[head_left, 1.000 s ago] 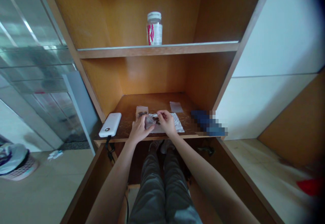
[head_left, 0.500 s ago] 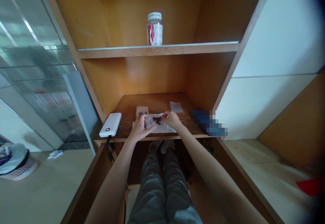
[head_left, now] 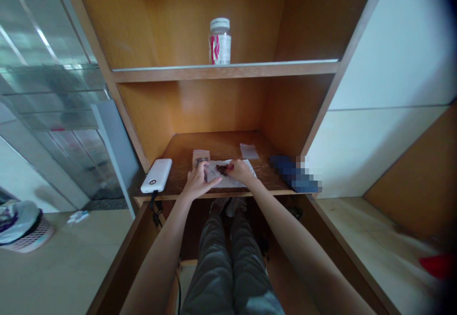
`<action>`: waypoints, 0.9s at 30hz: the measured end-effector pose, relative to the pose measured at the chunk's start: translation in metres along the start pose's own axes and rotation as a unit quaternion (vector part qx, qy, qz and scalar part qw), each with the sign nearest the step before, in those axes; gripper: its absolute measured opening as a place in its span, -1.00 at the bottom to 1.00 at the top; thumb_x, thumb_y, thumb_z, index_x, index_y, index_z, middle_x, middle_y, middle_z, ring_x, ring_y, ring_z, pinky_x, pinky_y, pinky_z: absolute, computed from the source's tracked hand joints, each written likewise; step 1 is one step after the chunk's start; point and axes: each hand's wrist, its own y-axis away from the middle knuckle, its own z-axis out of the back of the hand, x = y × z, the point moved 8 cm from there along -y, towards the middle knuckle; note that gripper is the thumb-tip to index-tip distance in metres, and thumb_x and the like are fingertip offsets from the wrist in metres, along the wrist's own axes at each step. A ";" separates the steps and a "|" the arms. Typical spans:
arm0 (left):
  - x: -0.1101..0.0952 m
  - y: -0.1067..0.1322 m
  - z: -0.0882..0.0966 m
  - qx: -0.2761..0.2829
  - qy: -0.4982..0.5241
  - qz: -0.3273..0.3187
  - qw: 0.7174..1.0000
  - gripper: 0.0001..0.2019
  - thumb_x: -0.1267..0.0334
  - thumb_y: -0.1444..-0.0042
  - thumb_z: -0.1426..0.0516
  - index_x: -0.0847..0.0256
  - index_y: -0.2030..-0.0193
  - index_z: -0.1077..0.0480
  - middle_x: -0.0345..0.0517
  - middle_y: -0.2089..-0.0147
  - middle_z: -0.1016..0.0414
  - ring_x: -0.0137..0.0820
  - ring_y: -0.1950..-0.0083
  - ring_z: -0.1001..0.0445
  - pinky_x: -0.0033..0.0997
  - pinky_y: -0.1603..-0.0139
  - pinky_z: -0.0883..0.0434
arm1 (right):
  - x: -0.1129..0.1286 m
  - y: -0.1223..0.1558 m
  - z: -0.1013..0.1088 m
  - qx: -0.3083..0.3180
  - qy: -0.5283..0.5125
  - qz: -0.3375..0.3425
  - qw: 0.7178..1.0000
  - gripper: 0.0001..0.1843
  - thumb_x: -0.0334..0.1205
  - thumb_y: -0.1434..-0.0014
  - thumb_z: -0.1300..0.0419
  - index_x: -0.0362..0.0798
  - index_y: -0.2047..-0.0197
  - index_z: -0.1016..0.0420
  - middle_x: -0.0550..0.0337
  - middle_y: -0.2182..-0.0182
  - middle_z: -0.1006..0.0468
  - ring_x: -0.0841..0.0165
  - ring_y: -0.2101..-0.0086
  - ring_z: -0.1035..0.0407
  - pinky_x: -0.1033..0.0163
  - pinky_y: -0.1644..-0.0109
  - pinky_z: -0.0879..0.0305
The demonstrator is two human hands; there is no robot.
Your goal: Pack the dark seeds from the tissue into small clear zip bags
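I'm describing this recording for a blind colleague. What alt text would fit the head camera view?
Seen from the wearer's head, a left hand appears to hold a small clear plastic bag while a right hand touches dark pieces on white paper. They are on a wooden shelf, beside a white power bank, below a labelled jar.

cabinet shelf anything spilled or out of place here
Yes: small dark brown bits lie loose on a white paper sheet between the left hand and right hand. They aren't in any bag or container, so they look tipped out. Nothing else stands out.
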 end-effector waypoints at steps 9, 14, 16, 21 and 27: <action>-0.001 -0.001 -0.003 0.002 -0.016 -0.006 1.000 -0.39 -0.12 0.04 -0.05 0.15 -0.09 -0.05 0.04 -0.09 -0.28 -0.13 -0.11 -0.26 -0.04 -0.06 -0.15 | 0.031 0.001 0.031 -0.021 -0.138 0.133 0.981 -0.87 -0.26 0.05 -0.17 -0.11 0.45 -0.53 0.14 0.47 -0.55 0.43 0.45 -0.36 0.40 0.40 -0.16; 0.001 -0.001 -0.004 0.002 -0.023 -0.006 1.000 -0.37 -0.13 0.03 -0.04 0.17 -0.10 -0.04 0.07 -0.10 -0.26 -0.10 -0.12 -0.26 -0.03 -0.05 -0.15 | 0.056 0.002 0.028 0.034 -0.156 0.225 0.961 -0.86 -0.26 0.02 -0.17 -0.08 0.42 -0.56 0.18 0.45 -0.55 0.45 0.45 -0.35 0.39 0.35 -0.18; -0.001 -0.001 -0.004 0.001 -0.021 -0.013 1.000 -0.38 -0.14 0.03 -0.03 0.16 -0.09 -0.04 0.07 -0.09 -0.27 -0.11 -0.12 -0.26 -0.04 -0.05 -0.16 | 0.053 -0.001 0.027 0.039 -0.173 0.230 0.957 -0.82 -0.27 -0.03 -0.12 -0.08 0.38 -0.56 0.18 0.42 -0.57 0.45 0.43 -0.37 0.39 0.34 -0.19; -0.003 -0.001 -0.003 -0.001 -0.017 -0.020 1.000 -0.42 -0.14 0.03 -0.03 0.14 -0.06 -0.05 0.03 -0.08 -0.28 -0.14 -0.10 -0.27 -0.05 -0.03 -0.18 | 0.011 -0.018 0.024 -0.021 -0.103 0.110 0.988 -0.76 -0.32 -0.05 -0.06 -0.13 0.38 -0.57 0.06 0.39 -0.58 0.37 0.37 -0.42 0.37 0.31 -0.21; -0.003 0.000 -0.002 0.001 -0.016 -0.012 1.000 -0.43 -0.11 0.04 -0.06 0.12 -0.06 -0.05 0.02 -0.06 -0.30 -0.16 -0.09 -0.29 -0.06 -0.04 -0.18 | -0.016 -0.025 0.004 -0.021 -0.010 -0.015 1.000 -0.75 -0.19 -0.03 -0.10 -0.13 0.36 -0.57 -0.07 0.34 -0.57 0.26 0.29 -0.45 0.32 0.28 -0.24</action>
